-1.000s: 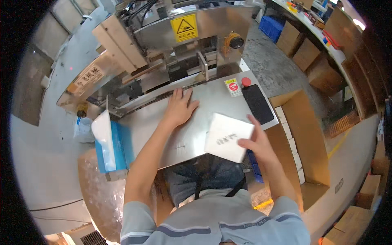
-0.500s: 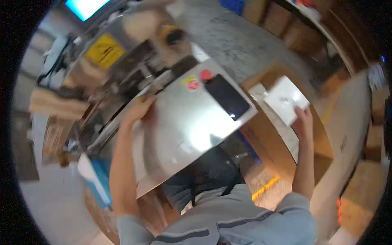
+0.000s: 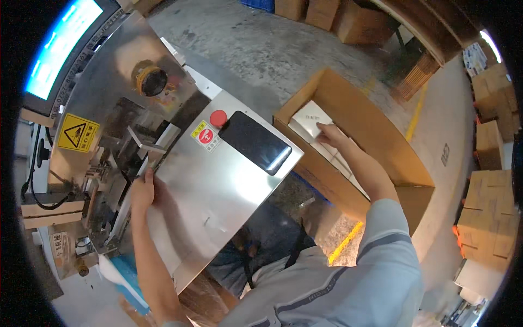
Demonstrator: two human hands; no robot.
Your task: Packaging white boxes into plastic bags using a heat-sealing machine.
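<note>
My right hand (image 3: 335,137) is inside a long open cardboard carton (image 3: 376,131), its fingers closed on a flat white box (image 3: 309,121) at the carton's far end. More white boxes (image 3: 342,166) lie in a row in the carton, partly under my wrist. My left hand (image 3: 143,191) is at the slot of a metal machine, by the left edge of its steel top (image 3: 201,191). Its thumb points up beside a small pale piece (image 3: 154,158); the other fingers are partly hidden and look closed, on what I cannot make out.
On the steel top lie a black phone (image 3: 256,143) and a red button (image 3: 218,118). A lit screen (image 3: 62,49) and a yellow warning label (image 3: 78,132) are at the left. Stacked cartons (image 3: 485,212) line the right. A blue-and-white item (image 3: 121,275) sits by my left forearm.
My right hand has lowered the white box from above the carton into its far end. My left hand remains at the machine's slot. The view has turned, bringing the machine lower left.
</note>
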